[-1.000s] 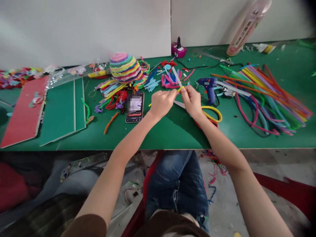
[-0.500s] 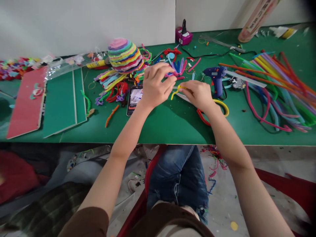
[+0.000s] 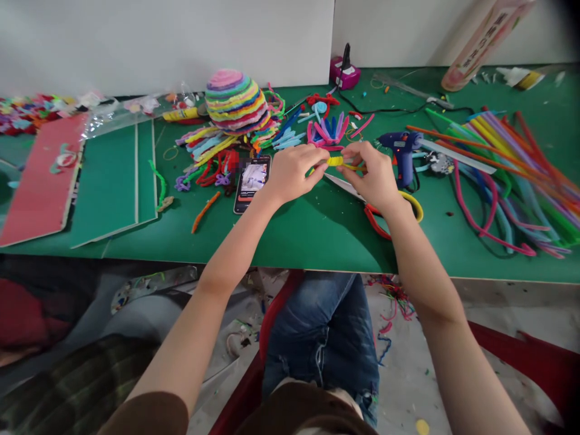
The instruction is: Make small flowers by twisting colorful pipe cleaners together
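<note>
Both hands meet over the green table [image 3: 294, 235]. My left hand [image 3: 290, 172] and my right hand [image 3: 374, 175] are closed in pinches on a short yellow pipe cleaner [image 3: 338, 161] held between them, coiled at the middle. A white stick [image 3: 342, 184] lies under the hands; whether either hand grips it is hidden. Just behind lies a pink and blue pipe-cleaner bundle [image 3: 328, 130]. A phone [image 3: 252, 181] rests left of my left hand.
A striped multicolour pipe-cleaner dome [image 3: 235, 99] stands at the back. A blue glue gun [image 3: 401, 148] and scissors with yellow and red handles [image 3: 408, 208] lie by my right hand. Long pipe cleaners [image 3: 507, 163] fan out right. Green and red boards [image 3: 109, 187] lie left.
The yellow pipe cleaner, loosely curved before, is now wound into a tight coil between my fingers. My left hand dropped from above down beside my right hand.
</note>
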### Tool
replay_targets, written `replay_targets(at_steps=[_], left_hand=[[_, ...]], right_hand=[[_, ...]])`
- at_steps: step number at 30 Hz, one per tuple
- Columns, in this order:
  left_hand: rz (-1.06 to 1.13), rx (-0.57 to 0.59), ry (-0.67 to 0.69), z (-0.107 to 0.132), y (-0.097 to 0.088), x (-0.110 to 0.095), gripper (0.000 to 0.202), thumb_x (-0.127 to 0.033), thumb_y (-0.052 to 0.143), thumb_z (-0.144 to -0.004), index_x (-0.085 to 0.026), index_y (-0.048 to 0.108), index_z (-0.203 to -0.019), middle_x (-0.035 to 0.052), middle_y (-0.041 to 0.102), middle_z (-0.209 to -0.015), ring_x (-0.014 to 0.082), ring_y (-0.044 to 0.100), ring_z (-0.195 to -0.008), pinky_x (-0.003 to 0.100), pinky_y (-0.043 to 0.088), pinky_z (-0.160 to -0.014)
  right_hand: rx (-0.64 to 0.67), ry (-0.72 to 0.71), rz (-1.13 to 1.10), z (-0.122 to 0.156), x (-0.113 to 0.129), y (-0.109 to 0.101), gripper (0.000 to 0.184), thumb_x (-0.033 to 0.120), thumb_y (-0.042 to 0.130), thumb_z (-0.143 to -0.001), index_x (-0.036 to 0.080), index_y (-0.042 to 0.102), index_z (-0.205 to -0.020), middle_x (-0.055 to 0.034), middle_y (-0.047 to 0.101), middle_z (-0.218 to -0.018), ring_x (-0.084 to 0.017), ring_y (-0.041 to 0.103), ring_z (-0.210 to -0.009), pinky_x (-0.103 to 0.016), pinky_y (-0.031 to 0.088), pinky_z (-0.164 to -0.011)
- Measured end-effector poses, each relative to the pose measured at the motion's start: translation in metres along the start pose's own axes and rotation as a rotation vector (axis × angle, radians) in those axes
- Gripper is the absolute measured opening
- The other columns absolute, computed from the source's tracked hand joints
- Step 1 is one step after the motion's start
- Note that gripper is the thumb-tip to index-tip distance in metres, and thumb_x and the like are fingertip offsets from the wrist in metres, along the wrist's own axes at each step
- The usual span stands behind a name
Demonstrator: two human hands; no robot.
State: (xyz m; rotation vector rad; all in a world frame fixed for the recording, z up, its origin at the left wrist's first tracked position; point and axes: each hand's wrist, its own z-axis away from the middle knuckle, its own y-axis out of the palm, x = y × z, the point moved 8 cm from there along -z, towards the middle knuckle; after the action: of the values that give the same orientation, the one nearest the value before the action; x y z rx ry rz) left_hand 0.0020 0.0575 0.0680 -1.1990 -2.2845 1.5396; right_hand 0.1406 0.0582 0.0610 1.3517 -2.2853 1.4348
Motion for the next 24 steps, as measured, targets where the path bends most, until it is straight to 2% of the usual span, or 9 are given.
replay_targets(at_steps=[5,9,11,13,17,21,24], left_hand=[[0.042,-0.065,-0.034,0.001,-0.001,0.003,0.031,-0.042,0.043,-0.092,-0.019,0.062,-0.103,0.0047,0.069,-0.092,0.0161,0.064,-0.086,0.026,0.043,-0.075],[0.064,-0.145,-0.094,0.000,-0.004,0.003,0.027,-0.041,0.048,-0.090,-0.020,0.063,-0.099,0.0020,0.069,-0.084,0.0118,0.062,-0.071,0.023,0.041,-0.064],[0.091,-0.161,-0.152,0.001,-0.005,0.005,0.027,-0.040,0.048,-0.090,-0.020,0.062,-0.101,0.0007,0.068,-0.077,0.0106,0.060,-0.064,0.022,0.040,-0.061],[0.122,-0.150,-0.195,0.001,-0.002,0.006,0.031,-0.038,0.048,-0.090,-0.019,0.058,-0.113,0.0004,0.068,-0.075,0.0103,0.058,-0.060,0.022,0.040,-0.059],[0.099,-0.090,-0.127,0.000,0.003,-0.001,0.038,-0.028,0.041,-0.094,-0.024,0.051,-0.130,0.0036,0.070,-0.095,0.0124,0.063,-0.076,0.023,0.045,-0.066],[0.102,-0.054,-0.082,-0.001,0.008,-0.001,0.034,-0.021,0.042,-0.093,-0.021,0.057,-0.123,0.0055,0.069,-0.098,0.0142,0.065,-0.084,0.025,0.049,-0.070],[0.192,-0.071,-0.033,-0.002,0.007,-0.001,0.029,-0.015,0.047,-0.089,-0.016,0.062,-0.114,0.0082,0.067,-0.109,0.0157,0.064,-0.096,0.028,0.052,-0.080]], right_hand=[[-0.048,0.012,-0.056,-0.001,0.005,-0.003,0.019,0.031,0.061,-0.081,0.021,0.062,-0.098,-0.0042,0.068,-0.093,-0.016,0.063,-0.081,-0.029,0.050,-0.070],[-0.170,0.185,-0.223,0.001,-0.007,-0.007,0.025,0.037,0.061,-0.081,0.020,0.061,-0.099,-0.0044,0.069,-0.089,-0.015,0.062,-0.073,-0.028,0.049,-0.064],[-0.169,0.281,-0.335,0.002,-0.015,-0.003,0.023,0.039,0.059,-0.082,0.020,0.062,-0.094,-0.0032,0.068,-0.081,-0.013,0.061,-0.066,-0.028,0.047,-0.060],[-0.134,0.354,-0.432,0.003,-0.019,0.004,0.020,0.038,0.057,-0.083,0.020,0.063,-0.086,-0.0012,0.066,-0.071,-0.011,0.058,-0.059,-0.026,0.045,-0.055],[-0.118,0.417,-0.591,0.005,-0.021,0.015,0.016,0.036,0.061,-0.079,0.020,0.062,-0.081,0.0004,0.065,-0.068,-0.011,0.059,-0.062,-0.026,0.045,-0.059],[-0.109,0.448,-0.696,0.007,-0.025,0.023,0.014,0.034,0.065,-0.074,0.021,0.063,-0.080,0.0002,0.067,-0.074,-0.012,0.062,-0.068,-0.029,0.049,-0.068],[-0.076,0.434,-0.650,0.007,-0.025,0.025,0.012,0.030,0.065,-0.075,0.021,0.066,-0.082,0.0001,0.068,-0.074,-0.012,0.062,-0.067,-0.030,0.049,-0.067]])
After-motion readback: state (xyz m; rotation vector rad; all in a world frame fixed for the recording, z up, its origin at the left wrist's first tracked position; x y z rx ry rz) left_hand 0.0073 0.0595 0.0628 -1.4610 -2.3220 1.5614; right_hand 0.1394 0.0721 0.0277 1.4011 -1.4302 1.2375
